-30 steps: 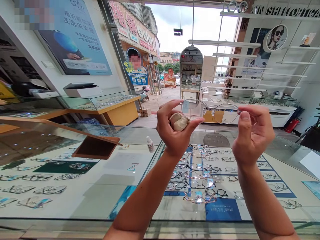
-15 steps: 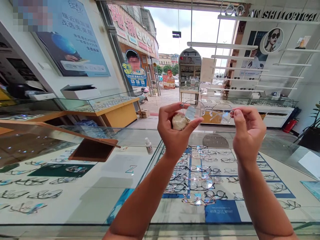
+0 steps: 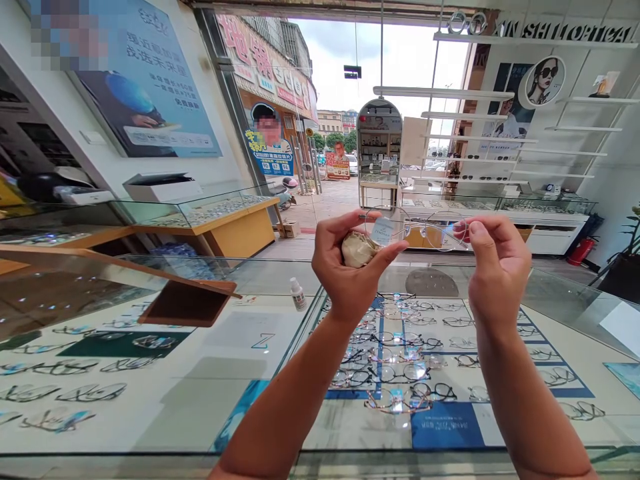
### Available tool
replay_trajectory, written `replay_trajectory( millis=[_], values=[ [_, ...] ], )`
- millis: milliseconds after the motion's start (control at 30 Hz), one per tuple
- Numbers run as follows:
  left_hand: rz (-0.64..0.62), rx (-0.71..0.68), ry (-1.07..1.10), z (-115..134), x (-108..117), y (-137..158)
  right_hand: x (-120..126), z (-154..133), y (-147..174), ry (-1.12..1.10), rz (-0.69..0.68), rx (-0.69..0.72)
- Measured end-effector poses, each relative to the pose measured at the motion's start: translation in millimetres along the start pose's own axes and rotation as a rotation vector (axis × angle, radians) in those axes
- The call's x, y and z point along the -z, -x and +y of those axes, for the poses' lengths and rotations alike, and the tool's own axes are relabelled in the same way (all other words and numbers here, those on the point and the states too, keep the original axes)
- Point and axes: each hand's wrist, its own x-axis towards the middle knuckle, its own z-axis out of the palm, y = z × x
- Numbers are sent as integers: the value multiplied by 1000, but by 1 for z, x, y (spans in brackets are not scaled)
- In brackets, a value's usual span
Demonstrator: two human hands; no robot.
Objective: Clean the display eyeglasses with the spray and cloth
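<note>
A pair of thin-rimmed eyeglasses point(image 3: 409, 225) is held up in front of me between both hands, above the glass counter. A pale printed sticker point(image 3: 382, 230) sits on its left lens. My left hand point(image 3: 350, 260) pinches the left end of the frame, and a crumpled beige cloth point(image 3: 358, 249) is tucked in its palm. The fingers of my right hand point(image 3: 497, 260) are closed on the right end, near the hinge. The temples appear to lie behind the lenses, but their outline is hard to make out.
Under the glass counter point(image 3: 280, 437) lie rows of eyeglasses point(image 3: 400, 370). A small white bottle point(image 3: 297, 294) and a brown-framed tilted mirror or tray point(image 3: 187, 302) stand to the left. Beyond are an arched mirror point(image 3: 379, 150), wall shelves and a doorway to the street.
The eyeglasses have tipped and dropped slightly, so the lens sticker faces me more. Both hands keep their hold, with a small shift of the fingers.
</note>
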Motion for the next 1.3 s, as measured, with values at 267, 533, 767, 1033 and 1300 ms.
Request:
replay_trajectory(
  millis=[267,533,767,1033,1300],
  values=[
    [16,-85,-214,-2,4,-1,1,9,-3,-203,-20,-114],
    [3,-69,-230,-2,5,-2,-1,9,-4,-209,-23,-127],
    [29,19,-118,-1,4,-4,1,5,-3,-239,-92,-103],
    [-358,738,312,0,9,-17,2,0,2,-69,-313,53],
    [-722,1005,483,3,6,-20,1,-5,1,-38,-342,164]
  ],
)
